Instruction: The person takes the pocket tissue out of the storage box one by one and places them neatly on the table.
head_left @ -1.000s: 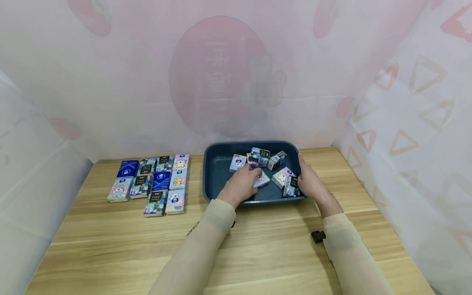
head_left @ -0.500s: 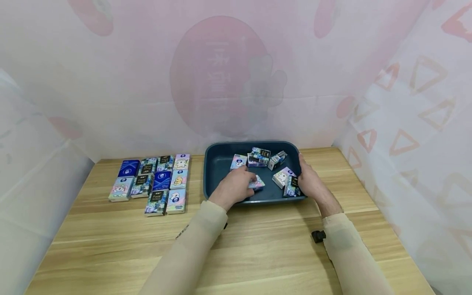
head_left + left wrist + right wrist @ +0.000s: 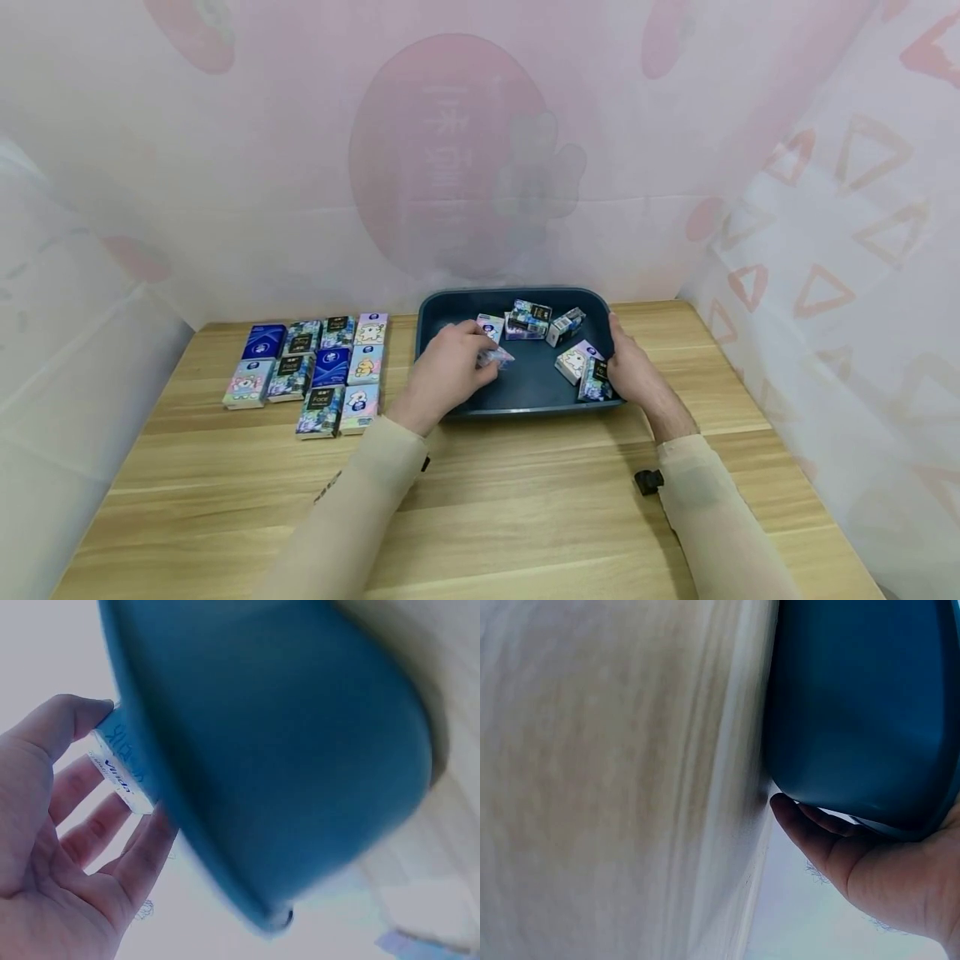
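Note:
A dark blue plastic tray point(image 3: 540, 408) stands on the table with several small tissue packs inside. Over its left part, my left hand point(image 3: 444, 371) pinches a pastel tissue pack point(image 3: 497, 357); in the left wrist view this pack point(image 3: 120, 769) sits between thumb and fingers, partly behind the tray rim. My right hand point(image 3: 636, 367) holds the tray's right side, its fingers point(image 3: 817, 840) against the outer wall in the right wrist view. Near this hand lie a black floral pack point(image 3: 595, 381) and a white-and-purple pack point(image 3: 576, 361).
Left of the tray, several tissue packs lie flat in close rows, among them a dark blue one point(image 3: 264, 342) and a black floral one point(image 3: 321, 412). More packs, such as a black one point(image 3: 531, 316), lie at the tray's back. A fabric wall point(image 3: 315, 233) rises behind the table.
My left hand has moved left inside the tray, carrying the pastel tissue pack from near the middle toward the left side. The right hand keeps its place at the tray.

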Tool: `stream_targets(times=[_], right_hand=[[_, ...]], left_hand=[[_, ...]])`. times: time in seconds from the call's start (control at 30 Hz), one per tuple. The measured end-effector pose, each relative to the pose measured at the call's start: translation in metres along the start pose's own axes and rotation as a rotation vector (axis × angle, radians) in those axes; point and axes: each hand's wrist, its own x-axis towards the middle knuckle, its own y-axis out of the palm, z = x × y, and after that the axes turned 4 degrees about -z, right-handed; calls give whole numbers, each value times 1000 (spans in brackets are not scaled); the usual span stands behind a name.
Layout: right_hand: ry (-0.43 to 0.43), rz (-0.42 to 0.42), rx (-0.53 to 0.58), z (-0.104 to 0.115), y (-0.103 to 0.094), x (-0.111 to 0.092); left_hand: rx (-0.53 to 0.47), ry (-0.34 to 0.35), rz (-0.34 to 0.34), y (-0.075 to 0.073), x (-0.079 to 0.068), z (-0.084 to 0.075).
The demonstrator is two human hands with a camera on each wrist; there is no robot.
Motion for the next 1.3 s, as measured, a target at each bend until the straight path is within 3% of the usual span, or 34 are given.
stream_targets(times=[0.43, 0.73, 1.3], right_hand=[[-2, -3, -29, 0, 0, 0], [-2, 0, -26, 1, 0, 0], [1, 4, -7, -2, 1, 1]], left_hand=[[28, -21, -124, -43, -25, 29], [24, -122, -132, -68, -42, 54], [82, -184, -162, -98, -93, 104]])
